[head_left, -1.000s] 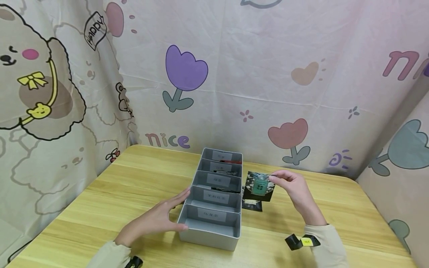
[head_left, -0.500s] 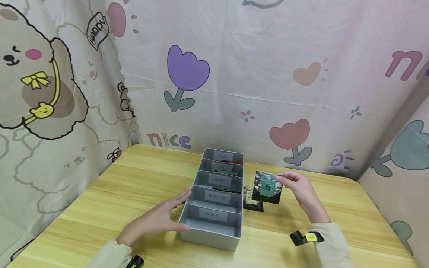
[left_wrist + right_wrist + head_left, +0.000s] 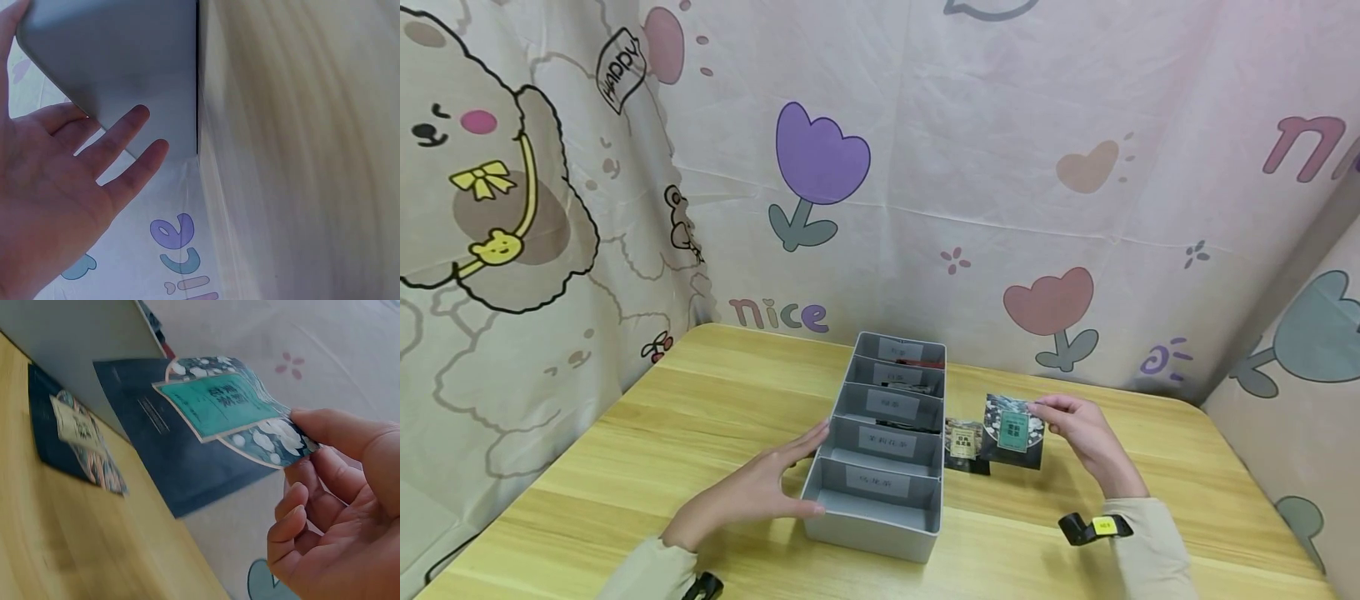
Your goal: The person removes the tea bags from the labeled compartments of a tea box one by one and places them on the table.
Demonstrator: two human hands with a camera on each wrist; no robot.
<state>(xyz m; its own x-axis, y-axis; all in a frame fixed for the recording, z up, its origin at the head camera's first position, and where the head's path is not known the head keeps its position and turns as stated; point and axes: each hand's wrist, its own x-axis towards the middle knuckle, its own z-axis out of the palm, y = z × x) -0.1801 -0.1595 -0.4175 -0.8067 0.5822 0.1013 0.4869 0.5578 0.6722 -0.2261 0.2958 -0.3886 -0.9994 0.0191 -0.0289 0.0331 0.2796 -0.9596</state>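
Note:
A dark tea sachet with a green label is pinched at its upper right corner by my right hand. In the right wrist view the thumb and forefinger hold that corner, and the sachet hangs over the table. Below and to its left lies a second dark tea sachet with a cream label, beside the box. My left hand rests against the left side of the grey divided box, thumb near its front corner. The left wrist view shows these fingers spread along the box wall.
Paper labels mark the box's compartments. The three far ones hold packets, one a red packet; the two near ones show bare floors. The wooden table meets a printed cloth behind it.
My right hand has carried the green-labelled sachet to the right and slightly lower, uncovering more of the cream-labelled one. My left hand stays against the box.

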